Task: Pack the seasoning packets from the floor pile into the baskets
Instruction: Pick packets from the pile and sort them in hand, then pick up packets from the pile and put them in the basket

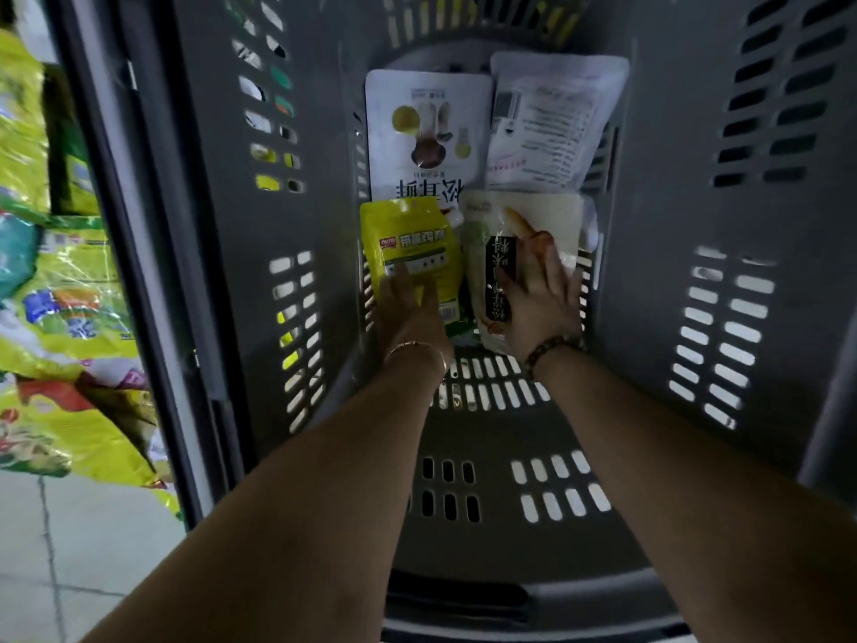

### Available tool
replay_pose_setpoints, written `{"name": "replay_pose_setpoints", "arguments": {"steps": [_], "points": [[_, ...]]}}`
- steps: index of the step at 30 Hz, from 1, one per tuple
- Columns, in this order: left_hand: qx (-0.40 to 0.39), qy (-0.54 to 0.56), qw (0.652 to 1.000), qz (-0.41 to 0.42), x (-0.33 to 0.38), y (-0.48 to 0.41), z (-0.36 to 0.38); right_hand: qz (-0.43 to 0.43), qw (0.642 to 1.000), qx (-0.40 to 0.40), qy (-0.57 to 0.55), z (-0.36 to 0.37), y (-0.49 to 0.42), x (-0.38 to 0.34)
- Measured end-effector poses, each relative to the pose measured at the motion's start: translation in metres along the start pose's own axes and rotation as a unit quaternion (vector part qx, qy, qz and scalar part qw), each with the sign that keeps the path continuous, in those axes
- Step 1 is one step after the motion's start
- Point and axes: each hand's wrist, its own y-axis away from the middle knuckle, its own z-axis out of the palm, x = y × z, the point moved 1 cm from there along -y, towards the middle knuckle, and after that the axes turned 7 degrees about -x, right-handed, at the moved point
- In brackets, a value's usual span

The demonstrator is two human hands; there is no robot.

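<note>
I look down into a deep grey slotted basket [259, 317]. On its floor lie two white packets at the far end, one with mushroom pictures [426, 132] and one showing its printed back [552, 123]. Nearer lie a yellow packet [412, 243] and a white packet with a black label [524, 225]. My left hand [408, 308] rests flat on the yellow packet, fingers spread. My right hand [542, 290] lies on the white packet, fingers over its label. Whether either hand grips its packet is unclear.
A pile of yellow and green seasoning packets [60, 317] lies on the tiled floor [92, 549] to the left, outside the basket wall. The basket's near floor [487, 457] shows bare slotted plastic.
</note>
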Motion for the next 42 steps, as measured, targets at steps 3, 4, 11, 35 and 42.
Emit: {"name": "replay_pose_setpoints", "arguments": {"steps": [3,4,11,35,42], "points": [[-0.08,-0.016,0.996,-0.018,0.004,-0.016,0.002,0.04,0.995,-0.087,0.011,0.012,-0.016,0.009],[-0.099,-0.035,0.994,-0.014,0.004,-0.021,0.0,0.044,0.992,-0.115,0.009,0.016,-0.02,0.011],[-0.135,0.017,0.991,-0.018,0.014,-0.024,-0.028,0.056,0.986,-0.153,-0.042,-0.003,-0.017,0.012],[0.207,0.402,0.875,0.174,-0.091,0.27,-0.199,-0.073,0.94,0.257,-0.212,-0.197,0.17,-0.185],[0.233,0.438,0.866,0.06,-0.237,0.279,-0.175,-0.182,0.939,0.217,-0.197,-0.164,0.193,-0.318]]}}
